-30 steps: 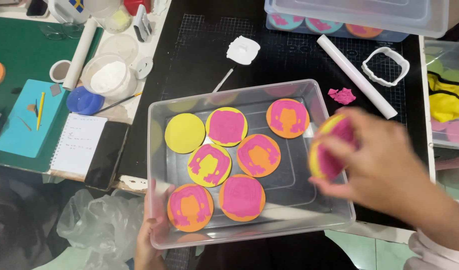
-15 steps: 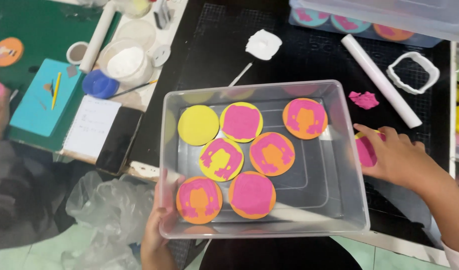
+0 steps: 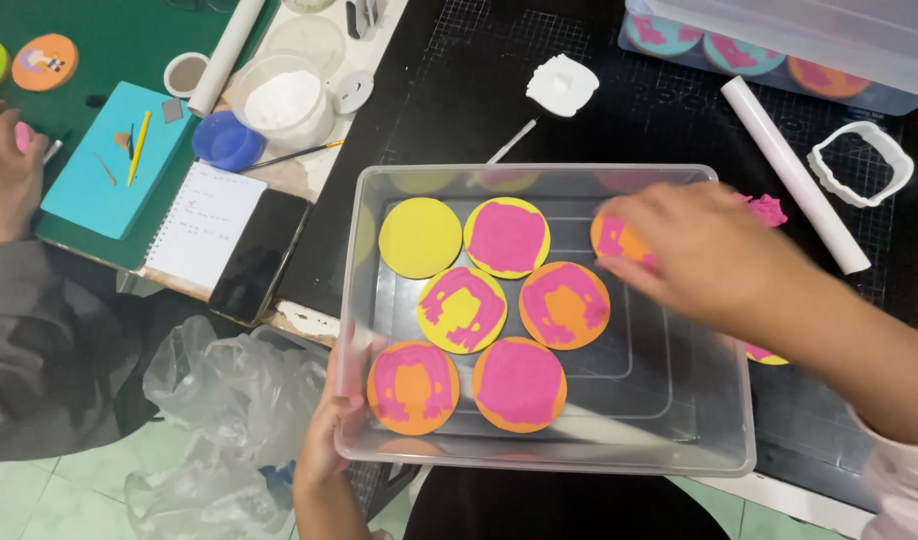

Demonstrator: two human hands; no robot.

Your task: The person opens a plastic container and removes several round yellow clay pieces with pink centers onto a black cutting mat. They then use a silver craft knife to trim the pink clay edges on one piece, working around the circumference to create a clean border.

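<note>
Right hand (image 3: pixel 704 250), fingers curled down, rests on an orange-and-pink disc (image 3: pixel 619 240) at the tray's (image 3: pixel 719 400) far right; left hand (image 3: pixel 334 420) grips the tray's near-left rim. The right hand is nearer the disc.

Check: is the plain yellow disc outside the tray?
No, the plain yellow disc lies inside the clear tray, at its upper left, beside the pink-topped discs.

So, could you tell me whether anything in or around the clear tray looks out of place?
One disc lies outside the clear tray, half hidden under the right forearm by its right wall. The six other discs lie flat inside; the right hand covers a seventh.
</note>
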